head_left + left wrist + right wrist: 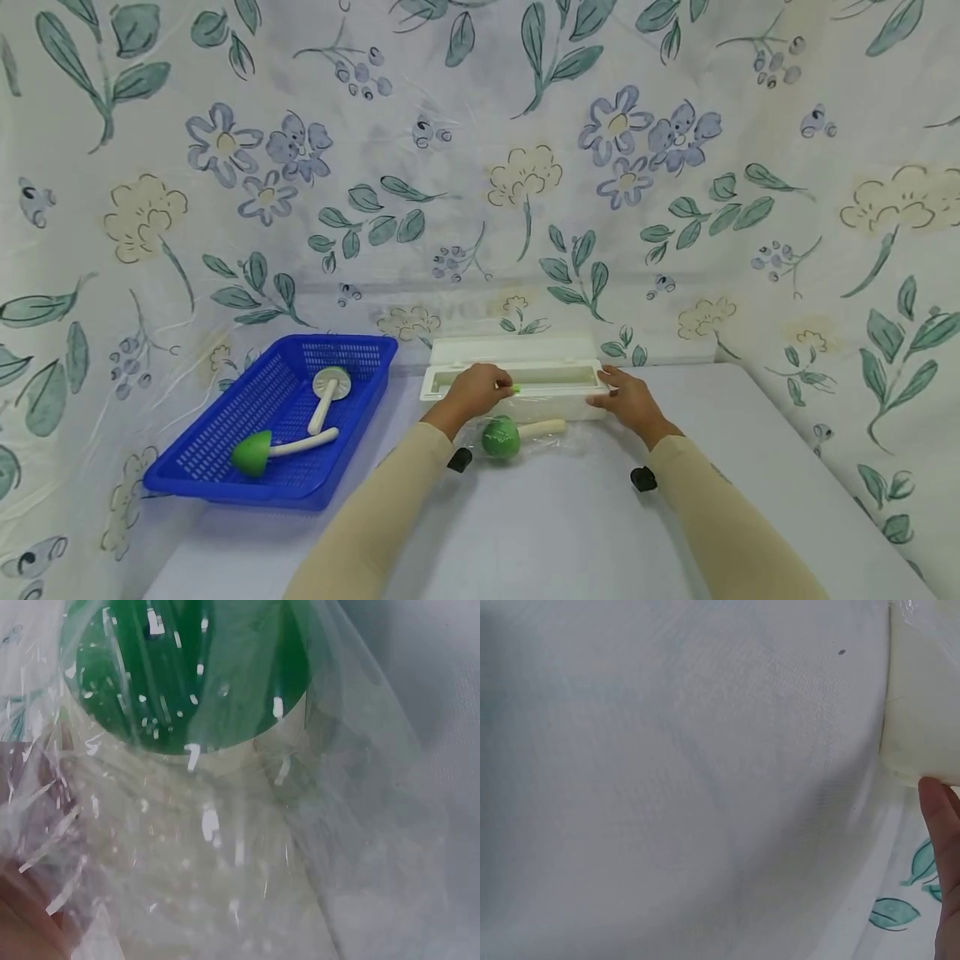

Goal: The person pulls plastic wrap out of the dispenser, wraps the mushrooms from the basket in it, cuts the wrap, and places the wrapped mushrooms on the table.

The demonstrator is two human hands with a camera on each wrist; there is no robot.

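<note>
Below the left hand [480,388] — wrapped green masher [501,437], fingers curled on dispenser [517,379] slider — right hand [628,398] flat on dispenser's end.

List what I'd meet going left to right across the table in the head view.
Blue basket holding two mushroom-shaped tools, the green-capped one and the white one → left hand on the white dispenser box → right hand at the box's right end.

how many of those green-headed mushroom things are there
2 with green heads: one lies in the blue basket at its near end, one lies on the table under clear film by the left hand. A third, white-headed one shares the basket.
</note>
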